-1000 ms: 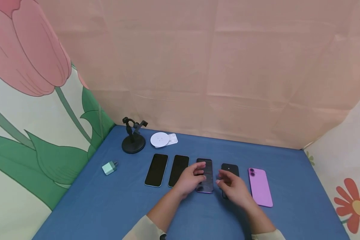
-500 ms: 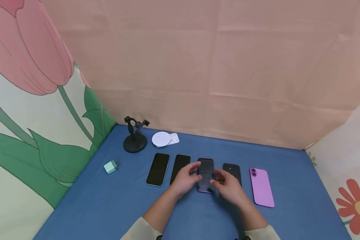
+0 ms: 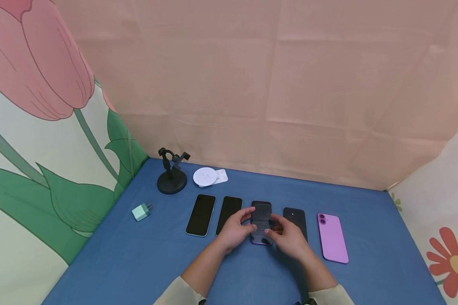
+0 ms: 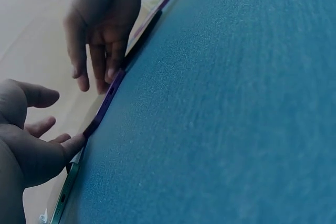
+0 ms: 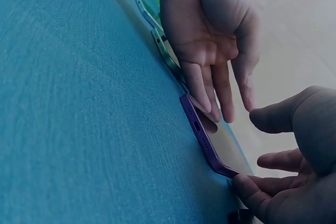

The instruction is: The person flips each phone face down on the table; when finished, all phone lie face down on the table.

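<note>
A purple-edged phone (image 3: 261, 224) lies screen up between my two hands, its dark glass showing reflections. My left hand (image 3: 233, 231) is at its left side, fingers spread and relaxed, a fingertip right at the edge in the left wrist view. On the other side, my right hand (image 3: 289, 241) has its lower fingers at the phone's right edge, with the thumb held over the glass. The right wrist view shows the phone's purple frame (image 5: 202, 137) and charging port side, flat on the blue cloth. A black phone (image 3: 295, 219) is partly hidden behind my right hand.
Two dark-screened phones (image 3: 200, 215) lie to the left, one partly covered by my left hand. A pink phone (image 3: 333, 238) lies face down at the right. Farther off are a black stand (image 3: 171, 181), a white disc (image 3: 205, 176) and a green-white charger plug (image 3: 141, 212).
Over the past second my right hand has moved left from the black phone to the purple-edged phone's right edge. My left hand stays at the other side. The head view has shifted slightly.
</note>
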Demonstrator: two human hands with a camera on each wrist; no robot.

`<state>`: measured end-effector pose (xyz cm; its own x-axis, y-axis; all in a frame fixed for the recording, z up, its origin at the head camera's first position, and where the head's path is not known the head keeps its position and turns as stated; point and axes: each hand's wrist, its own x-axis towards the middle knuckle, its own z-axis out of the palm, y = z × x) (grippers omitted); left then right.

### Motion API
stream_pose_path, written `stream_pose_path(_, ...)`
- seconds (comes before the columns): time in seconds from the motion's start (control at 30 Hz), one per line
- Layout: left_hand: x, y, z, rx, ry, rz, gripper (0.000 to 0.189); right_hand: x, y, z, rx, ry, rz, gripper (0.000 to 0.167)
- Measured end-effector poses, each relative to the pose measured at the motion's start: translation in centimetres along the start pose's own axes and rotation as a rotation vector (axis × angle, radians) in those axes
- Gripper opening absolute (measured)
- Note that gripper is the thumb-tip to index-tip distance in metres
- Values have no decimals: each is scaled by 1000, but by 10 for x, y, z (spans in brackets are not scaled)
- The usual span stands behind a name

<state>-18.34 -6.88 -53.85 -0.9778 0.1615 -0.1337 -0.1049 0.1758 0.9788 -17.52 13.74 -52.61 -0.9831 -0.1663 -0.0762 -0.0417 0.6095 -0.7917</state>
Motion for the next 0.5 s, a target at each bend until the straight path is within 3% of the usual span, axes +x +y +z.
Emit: stream_pose_path(0.5, 1, -3, 5, -10, -17, 24, 56, 2, 5, 1, 47, 28, -36, 55)
